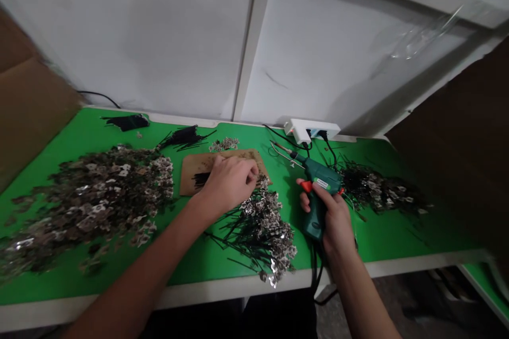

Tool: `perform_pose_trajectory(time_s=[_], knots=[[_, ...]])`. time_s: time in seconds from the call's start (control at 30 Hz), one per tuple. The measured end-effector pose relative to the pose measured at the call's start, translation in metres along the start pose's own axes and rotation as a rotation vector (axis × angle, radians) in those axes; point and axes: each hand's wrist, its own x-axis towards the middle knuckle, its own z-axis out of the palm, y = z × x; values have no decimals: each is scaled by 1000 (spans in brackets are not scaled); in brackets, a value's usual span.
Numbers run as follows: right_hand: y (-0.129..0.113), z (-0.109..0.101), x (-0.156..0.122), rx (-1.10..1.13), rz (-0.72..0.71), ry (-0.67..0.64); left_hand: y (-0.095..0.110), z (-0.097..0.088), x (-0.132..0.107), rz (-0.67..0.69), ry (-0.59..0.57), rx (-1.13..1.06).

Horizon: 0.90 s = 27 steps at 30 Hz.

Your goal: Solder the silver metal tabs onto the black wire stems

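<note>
My right hand (336,217) is wrapped round the handle of a green soldering gun (324,176) with a red trigger. Its metal tip points up and left, raised above the bench. My left hand (230,180) is over a brown board (191,165), fingers curled together. What those fingertips pinch, if anything, is hidden. Short black wires (200,179) lie on the board beside this hand. Close by on the right is a heap of small silvery metal pieces on dark wires (264,222).
A large pile of metal pieces (99,190) covers the left of the green bench (191,259). Black wire bundles (129,122) lie at the back. A white power strip (310,130) with plugged cords is against the wall, and another wired pile (382,188) lies right.
</note>
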Motion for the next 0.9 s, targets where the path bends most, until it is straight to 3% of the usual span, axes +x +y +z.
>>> perform_pose_trajectory(time_s=[0.37,0.6,0.9], knots=[[4,-2,0,67,-37,4,12,-6,-9,93,-139,194],[3,-2,-1,106,-38,-7,14,-6,-11,103,-128,160],[3,-4,3,116,-3,14,11,-14,-11,85,-237,101]])
